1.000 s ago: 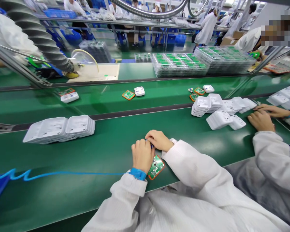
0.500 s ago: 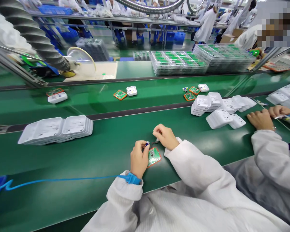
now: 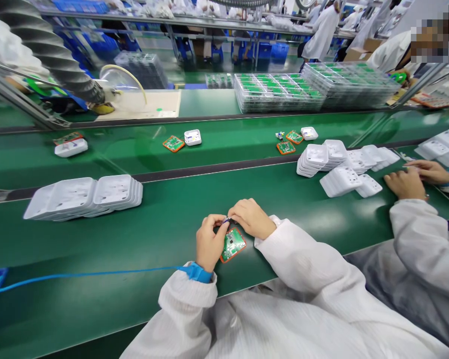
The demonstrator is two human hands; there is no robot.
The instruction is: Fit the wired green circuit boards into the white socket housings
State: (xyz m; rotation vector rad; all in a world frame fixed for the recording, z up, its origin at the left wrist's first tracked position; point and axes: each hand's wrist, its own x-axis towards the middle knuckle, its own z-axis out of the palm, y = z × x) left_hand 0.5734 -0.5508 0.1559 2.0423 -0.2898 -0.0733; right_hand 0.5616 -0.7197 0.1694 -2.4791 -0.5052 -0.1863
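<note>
My left hand pinches a small blue-and-white part between thumb and fingers. From the right, my right hand reaches in, its fingertips closed at the same part; what exactly it grips is hidden. Just beneath both hands a green circuit board with an orange edge lies on the green bench, tilted in view. Dark wire shows faintly between the board's top edge and my right fingers. A blue wrist strap circles my left wrist, its cord running off to the left.
Stacks of white plastic housings stand left and right. Behind a dark rail, a green belt carries boards and small white cases. Clear trays of boards are piled beyond. A co-worker's hands work at far right.
My right hand has come left and down, so its fingertips now meet the part in my left hand. Items on the back belt have shifted left.
</note>
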